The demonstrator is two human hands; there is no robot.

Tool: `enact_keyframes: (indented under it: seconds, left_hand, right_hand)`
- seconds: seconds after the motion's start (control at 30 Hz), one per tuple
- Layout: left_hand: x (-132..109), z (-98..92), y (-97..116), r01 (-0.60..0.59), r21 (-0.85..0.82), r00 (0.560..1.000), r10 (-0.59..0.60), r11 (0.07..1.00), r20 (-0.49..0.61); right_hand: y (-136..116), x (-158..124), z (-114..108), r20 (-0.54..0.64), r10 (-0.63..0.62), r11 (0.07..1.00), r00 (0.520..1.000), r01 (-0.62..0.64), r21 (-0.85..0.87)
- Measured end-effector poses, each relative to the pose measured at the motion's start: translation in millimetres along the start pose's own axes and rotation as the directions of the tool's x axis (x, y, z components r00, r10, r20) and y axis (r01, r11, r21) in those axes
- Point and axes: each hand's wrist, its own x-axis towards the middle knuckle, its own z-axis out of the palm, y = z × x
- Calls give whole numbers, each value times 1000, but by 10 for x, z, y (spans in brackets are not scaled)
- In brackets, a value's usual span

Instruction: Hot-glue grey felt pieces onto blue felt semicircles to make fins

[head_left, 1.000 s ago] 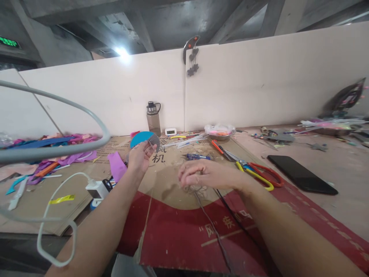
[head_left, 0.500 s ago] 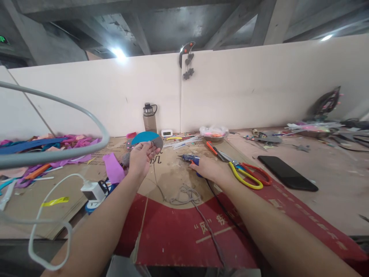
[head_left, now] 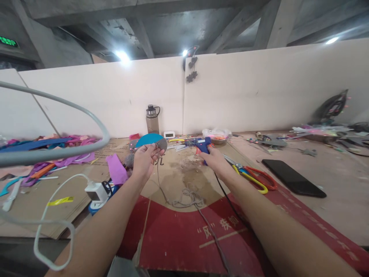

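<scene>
My left hand (head_left: 145,161) is closed on a flat craft piece (head_left: 151,140), blue with a grey edge, held up over the cardboard. A thin grey cord (head_left: 184,199) hangs from it and lies coiled on the cardboard. My right hand (head_left: 212,158) grips a blue glue gun (head_left: 201,144), lifted off the table with its nozzle pointing left toward the craft piece. The gun's black cable (head_left: 227,204) trails back toward me.
Red and brown cardboard (head_left: 178,234) covers the bench. Yellow and red scissors (head_left: 253,179) and a black phone (head_left: 294,179) lie to the right. A white plug and cable (head_left: 93,190), purple scraps (head_left: 117,169), a water bottle (head_left: 152,120) and a white partition (head_left: 259,88) surround it.
My right hand moved from above the coiled cord to the glue gun, took hold of it and lifted it toward the craft piece. The left hand stayed in place.
</scene>
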Motion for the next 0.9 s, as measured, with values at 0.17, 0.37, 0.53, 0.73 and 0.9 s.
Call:
enact_keyframes:
  seconds: [0.17, 0.37, 0.53, 0.73, 0.9]
  left_hand:
    - [-18, -5, -28, -8, 37, 999, 6, 999, 39]
    - [-61, 30, -69, -23, 137, 999, 17, 990, 40]
    - [-92, 63, -67, -33, 186, 998, 25, 982, 49]
    - [-105, 81, -59, -36, 201, 998, 26, 979, 50]
    - [-86, 61, -90, -61, 211, 996, 45, 976, 80]
  right_hand:
    - [-383, -339, 57, 84, -185, 917, 979, 141, 374]
    - [-564, -597, 117, 96, -364, 918, 926, 340, 203]
    - [-526, -577, 115, 110, -397, 918, 911, 394, 47]
    - [-481, -548, 130, 121, -433, 894, 893, 443, -68]
    - [-456, -543, 144, 120, -463, 876, 878, 474, -87]
